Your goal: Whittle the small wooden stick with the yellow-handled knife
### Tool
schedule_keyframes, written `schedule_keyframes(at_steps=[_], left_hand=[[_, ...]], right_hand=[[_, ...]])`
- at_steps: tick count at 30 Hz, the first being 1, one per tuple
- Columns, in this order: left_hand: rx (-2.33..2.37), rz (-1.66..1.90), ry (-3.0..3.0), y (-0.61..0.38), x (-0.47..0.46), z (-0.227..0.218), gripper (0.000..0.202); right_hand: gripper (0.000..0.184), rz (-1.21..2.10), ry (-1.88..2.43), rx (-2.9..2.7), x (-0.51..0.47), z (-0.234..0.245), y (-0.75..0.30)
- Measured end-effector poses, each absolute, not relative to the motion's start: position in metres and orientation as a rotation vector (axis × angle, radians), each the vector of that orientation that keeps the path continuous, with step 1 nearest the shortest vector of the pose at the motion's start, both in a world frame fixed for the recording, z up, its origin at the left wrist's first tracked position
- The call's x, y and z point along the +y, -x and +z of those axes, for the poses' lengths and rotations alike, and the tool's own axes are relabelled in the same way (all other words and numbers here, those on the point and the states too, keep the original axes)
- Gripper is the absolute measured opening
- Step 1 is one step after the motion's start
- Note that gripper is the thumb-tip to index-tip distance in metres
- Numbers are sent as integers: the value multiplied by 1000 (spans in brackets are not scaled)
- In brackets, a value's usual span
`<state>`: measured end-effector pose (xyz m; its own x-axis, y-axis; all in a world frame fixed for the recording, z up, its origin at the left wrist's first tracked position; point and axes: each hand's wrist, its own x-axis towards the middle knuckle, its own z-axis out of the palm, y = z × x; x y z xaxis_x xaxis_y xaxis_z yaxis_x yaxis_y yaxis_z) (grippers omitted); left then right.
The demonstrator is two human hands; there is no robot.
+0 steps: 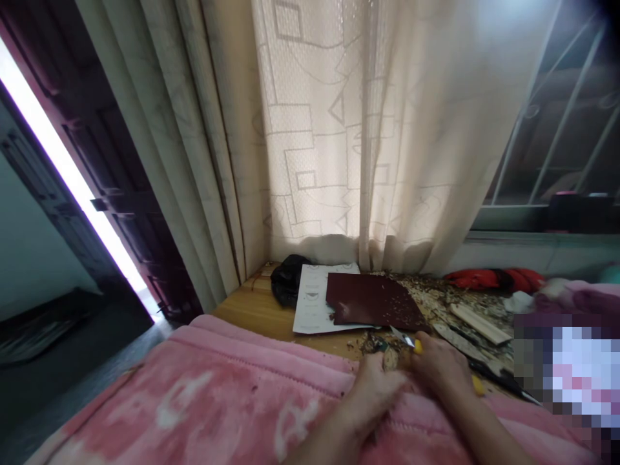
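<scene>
My right hand (444, 363) is closed round a yellow-handled knife (418, 347). Its pale blade points up and to the left, and the handle's yellow end shows behind the hand. Close beside it, my left hand (378, 384) has its fingers closed at a small tan, rough piece (390, 359) whose kind I cannot make out. Dark and greenish scraps (372, 343) lie just beyond the left fingers. Both hands are over the edge of a pink patterned blanket (217, 387), at the near side of the wooden table (252, 310).
Behind the hands lie a dark red board (371, 298), white printed paper (310, 297) and a black bag (287, 281). Shavings (436, 294), a pale strip (479, 324) and a dark long tool (504, 381) are at right. A red bundle (494, 279) sits near the curtain (320, 129).
</scene>
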<state>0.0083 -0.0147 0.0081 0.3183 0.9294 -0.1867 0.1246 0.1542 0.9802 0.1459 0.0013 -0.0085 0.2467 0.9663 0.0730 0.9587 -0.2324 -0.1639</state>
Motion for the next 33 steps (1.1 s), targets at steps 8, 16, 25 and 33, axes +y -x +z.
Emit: schedule_keyframes(at_steps=[8, 16, 25, 33], left_hand=[[1195, 787, -1255, -9, -7, -13, 10], [1176, 738, -1152, -4, -5, 8, 10], [1143, 669, -1107, 0, -1, 3, 13], [1124, 641, -1124, 0, 1, 0, 15]], right_hand=[[21, 23, 2283, -1826, -4, -8, -143], [14, -46, 2118, -1983, -13, -4, -131], [30, -123, 1996, -2041, -17, -7, -127], [26, -138, 2050, -2022, -15, -7, -128]])
